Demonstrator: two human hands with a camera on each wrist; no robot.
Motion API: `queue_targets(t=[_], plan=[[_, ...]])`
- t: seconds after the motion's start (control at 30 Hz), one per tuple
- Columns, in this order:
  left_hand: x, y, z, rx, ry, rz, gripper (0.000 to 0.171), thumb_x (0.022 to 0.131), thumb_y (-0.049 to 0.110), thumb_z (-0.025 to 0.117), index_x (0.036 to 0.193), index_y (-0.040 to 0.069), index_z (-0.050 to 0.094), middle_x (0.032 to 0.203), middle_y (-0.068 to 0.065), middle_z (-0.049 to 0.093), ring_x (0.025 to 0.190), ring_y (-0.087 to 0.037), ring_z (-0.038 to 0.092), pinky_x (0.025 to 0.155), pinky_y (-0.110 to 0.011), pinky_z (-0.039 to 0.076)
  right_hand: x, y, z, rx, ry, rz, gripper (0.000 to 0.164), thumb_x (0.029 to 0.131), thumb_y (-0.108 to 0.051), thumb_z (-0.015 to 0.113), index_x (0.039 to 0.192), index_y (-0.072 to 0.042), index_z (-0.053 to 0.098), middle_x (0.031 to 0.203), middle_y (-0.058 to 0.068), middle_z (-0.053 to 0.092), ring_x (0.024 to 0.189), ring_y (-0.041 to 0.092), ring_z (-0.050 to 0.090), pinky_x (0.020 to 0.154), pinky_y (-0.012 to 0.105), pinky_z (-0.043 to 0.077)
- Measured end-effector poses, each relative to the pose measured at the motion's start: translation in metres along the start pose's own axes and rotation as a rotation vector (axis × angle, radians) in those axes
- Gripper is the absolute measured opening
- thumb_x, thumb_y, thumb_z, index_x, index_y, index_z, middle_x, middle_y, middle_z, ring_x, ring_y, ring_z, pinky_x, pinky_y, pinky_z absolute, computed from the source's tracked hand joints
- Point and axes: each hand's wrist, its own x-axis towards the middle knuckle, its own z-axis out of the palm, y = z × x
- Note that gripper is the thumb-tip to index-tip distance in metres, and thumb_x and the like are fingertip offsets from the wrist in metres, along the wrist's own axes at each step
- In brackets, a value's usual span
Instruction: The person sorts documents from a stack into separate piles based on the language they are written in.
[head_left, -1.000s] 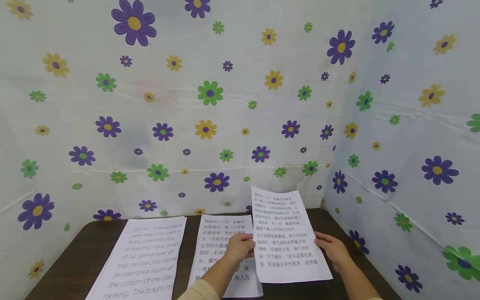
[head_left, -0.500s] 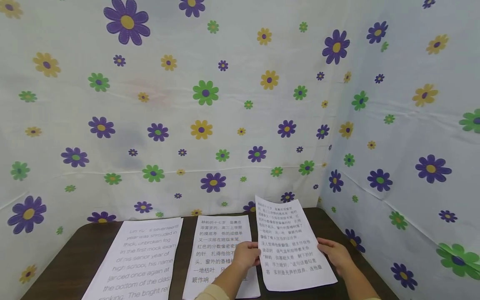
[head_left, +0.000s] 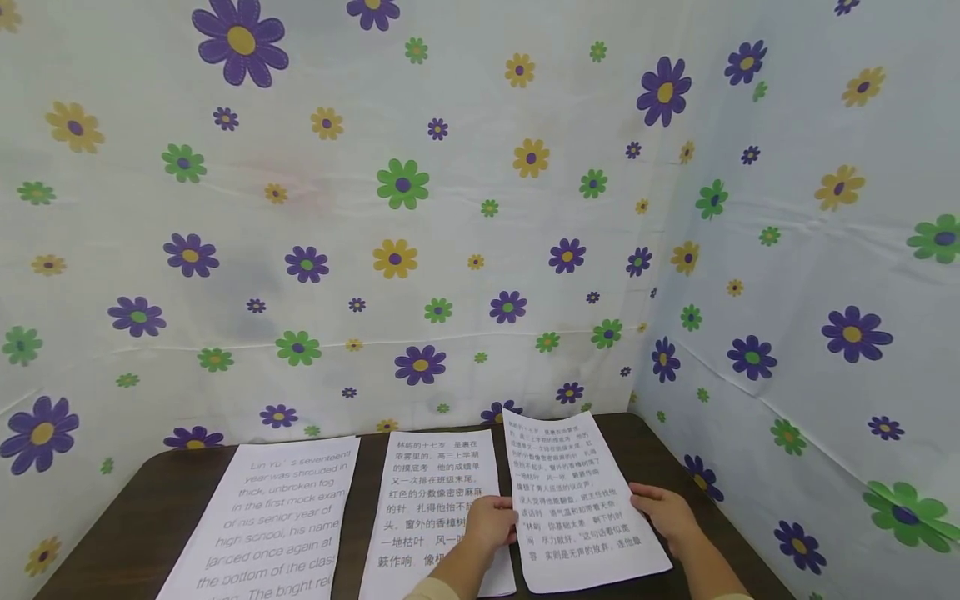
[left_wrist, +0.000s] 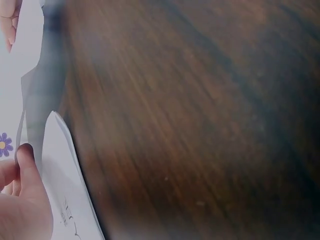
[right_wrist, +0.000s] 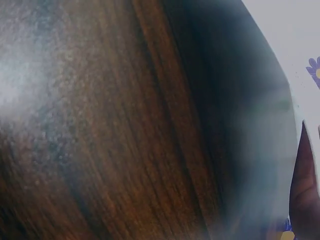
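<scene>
A sheet of paper (head_left: 577,500) printed with Chinese text is held at the right side of the table, its far end raised. My left hand (head_left: 491,523) pinches its left edge, overlapping the middle stack in the head view. At the opposite edge, my right hand (head_left: 667,517) pinches the paper. Up close in the left wrist view, the thumb of the left hand (left_wrist: 27,195) presses the paper's edge. Only part of the right hand (right_wrist: 305,195) shows beside the white paper in the right wrist view.
To the left lie a stack of sheets (head_left: 420,475) with large Chinese print and another stack (head_left: 262,517) with English print. The dark wooden table (head_left: 142,517) ends at a flower-patterned cloth wall (head_left: 465,233), which also closes off the right side.
The held paper and both hands have moved down toward the table. The paper's far end has sunk below its earlier height, and more of the middle stack shows. The head view has shifted slightly.
</scene>
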Motion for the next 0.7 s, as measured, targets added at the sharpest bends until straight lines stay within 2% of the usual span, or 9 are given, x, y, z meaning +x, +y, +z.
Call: queue_targets(t=[0.3,0.57,0.7], plan=[[-0.0012,-0.0001,0.0012,0.026,-0.038,-0.037,0.026,0.086,-0.001,0.06,0.11,-0.008,0.067,0.084,-0.006,0.065,0.072,-0.012,0.065,0.062,-0.025,0.058,0.0008,0.0005,0.0046,-0.038,0.007,0.032,0.04,0.093,-0.011,0.06,0.129,0.006,0.059,0.115,0.025,0.067,0.079,0.015,0.066,0.067,0.032,0.056],[-0.0033,0.0003,0.0021,0.013,-0.043,-0.03,0.03,0.084,-0.003,0.061,0.113,-0.012,0.063,0.086,-0.009,0.065,0.071,-0.012,0.066,0.063,-0.026,0.059,0.004,0.0045,0.0075,-0.081,0.005,0.028,0.041,0.093,-0.01,0.057,0.129,0.009,0.056,0.116,0.028,0.065,0.078,0.016,0.066,0.067,0.032,0.055],[-0.0042,0.0032,0.0046,0.016,-0.033,-0.022,0.037,0.082,-0.003,0.061,0.117,-0.014,0.061,0.091,-0.012,0.065,0.073,-0.013,0.066,0.065,-0.026,0.06,0.009,0.0066,0.0079,-0.122,0.02,0.03,0.04,0.093,-0.01,0.057,0.129,0.009,0.057,0.124,0.031,0.061,0.09,0.026,0.067,0.076,0.039,0.054]])
